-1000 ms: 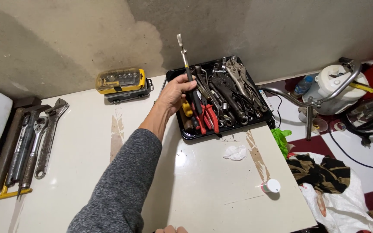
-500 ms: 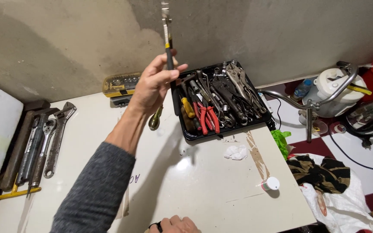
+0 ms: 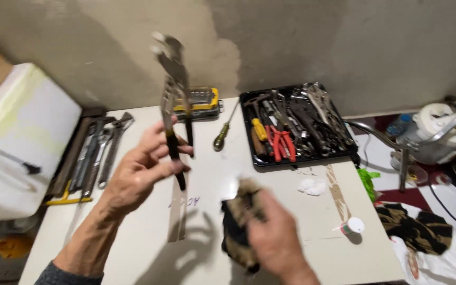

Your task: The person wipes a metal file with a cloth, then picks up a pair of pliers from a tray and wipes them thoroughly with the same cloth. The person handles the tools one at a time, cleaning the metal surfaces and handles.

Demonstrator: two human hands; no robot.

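Note:
My left hand point(image 3: 142, 171) grips a pair of long metal pliers point(image 3: 173, 100) by their black handles and holds them upright above the white table point(image 3: 133, 248), jaws pointing up. My right hand point(image 3: 275, 237), low in the middle of the view, holds a dark crumpled rag point(image 3: 238, 221) just to the right of the pliers' handles. A black tray point(image 3: 350, 153) full of several hand tools, some with red and yellow handles, stands at the back right of the table. Both hands are blurred by motion.
A screwdriver point(image 3: 222, 134) lies left of the tray, with a yellow bit case point(image 3: 202, 100) behind it. Several wrenches point(image 3: 98, 153) lie at the table's left by a white box point(image 3: 22, 132). A small white cap point(image 3: 353, 226), wadded tissue point(image 3: 312, 186) and camouflage cloth point(image 3: 415, 229) sit to the right.
My left hand lifted the pliers from the tray and brought them left and toward me. A screwdriver now lies beside the tray. My right hand came up with the rag.

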